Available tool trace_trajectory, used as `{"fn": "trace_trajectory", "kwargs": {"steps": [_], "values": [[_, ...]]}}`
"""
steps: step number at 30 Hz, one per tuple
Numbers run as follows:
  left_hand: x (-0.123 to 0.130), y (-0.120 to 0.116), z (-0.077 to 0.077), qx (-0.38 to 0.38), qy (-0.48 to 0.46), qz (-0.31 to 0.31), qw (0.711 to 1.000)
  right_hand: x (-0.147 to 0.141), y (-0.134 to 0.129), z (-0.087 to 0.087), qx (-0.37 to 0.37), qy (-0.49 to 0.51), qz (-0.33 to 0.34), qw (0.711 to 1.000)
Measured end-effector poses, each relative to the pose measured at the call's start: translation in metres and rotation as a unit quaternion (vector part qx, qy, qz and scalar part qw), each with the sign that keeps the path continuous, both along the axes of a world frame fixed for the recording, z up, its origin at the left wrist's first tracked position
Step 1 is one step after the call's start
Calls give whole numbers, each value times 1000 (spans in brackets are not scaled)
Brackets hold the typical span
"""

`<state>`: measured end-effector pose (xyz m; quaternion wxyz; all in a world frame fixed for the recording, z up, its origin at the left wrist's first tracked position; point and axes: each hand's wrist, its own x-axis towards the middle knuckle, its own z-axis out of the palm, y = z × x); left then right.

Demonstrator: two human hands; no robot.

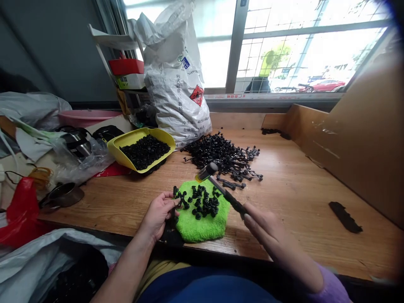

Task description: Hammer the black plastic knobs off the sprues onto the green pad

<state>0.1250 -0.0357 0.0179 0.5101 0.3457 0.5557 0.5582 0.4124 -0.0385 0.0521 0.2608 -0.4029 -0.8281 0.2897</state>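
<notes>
My left hand [162, 212] pinches a black branched part [181, 198] at the left edge of a green cloth [200, 229]. My right hand [263, 225] is wrapped round the dark handle of a hammer [227, 195]. The hammer's head, black with a yellow end, hangs over the back edge of the cloth. Several small black pieces [206, 204] lie loose on the cloth, between my hands. Behind the hammer, a large pile of black branched parts [217, 151] rests on the wooden table [277, 176].
A yellow scoop-shaped tray [118, 153] of small black pieces stands left of the pile. Behind stands a big white sack [176, 84]. A metal cup [67, 195] sits at left, a dark strip [345, 216] at right, beside a cardboard panel [362, 139].
</notes>
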Motion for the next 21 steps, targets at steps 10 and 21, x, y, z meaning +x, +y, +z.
{"fn": "trace_trajectory", "kwargs": {"steps": [10, 21], "values": [[1, -1, 4, -2, -33, -49, 998, 11, 0, -13, -28, 9, -11, 999], [5, 1, 9, -4, -25, -30, 999, 6, 4, -14, -30, -2, 0, 1000]]}}
